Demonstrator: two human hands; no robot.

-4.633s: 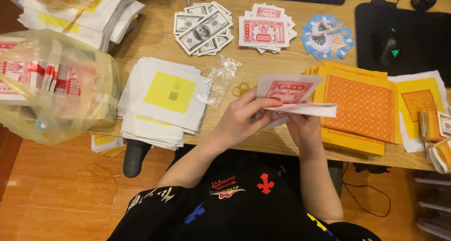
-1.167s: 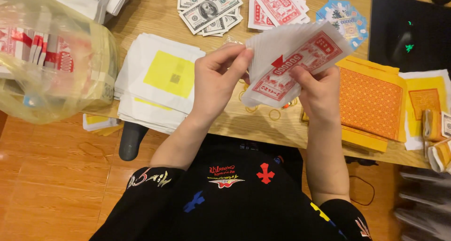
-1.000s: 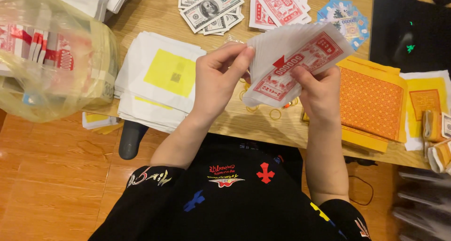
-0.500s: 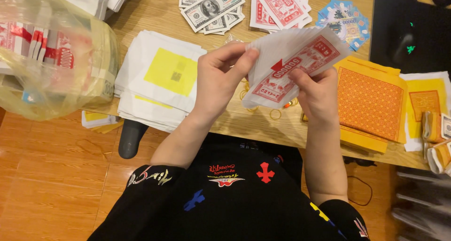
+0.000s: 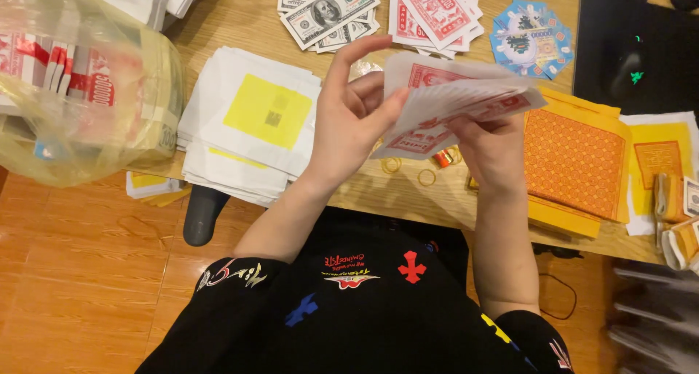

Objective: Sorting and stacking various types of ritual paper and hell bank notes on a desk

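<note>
Wooden desk (image 5: 240,17); red notes (image 5: 451,104) now tilted flatter, both hands gripping.

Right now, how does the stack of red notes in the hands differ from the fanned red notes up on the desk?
The red notes in hand are held above the desk by the left hand and right hand, tilted; the fanned red notes lie flat, spread out, untouched. Both are red-and-white printed paper.

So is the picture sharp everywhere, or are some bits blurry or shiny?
Head view: the wooden desk and green banknotes look sharp under warm, even light; the red-and-white notes fanned between the left hand and right hand are slightly smeared; the clear plastic bag shows soft glare; the far right edge blurs.
</note>
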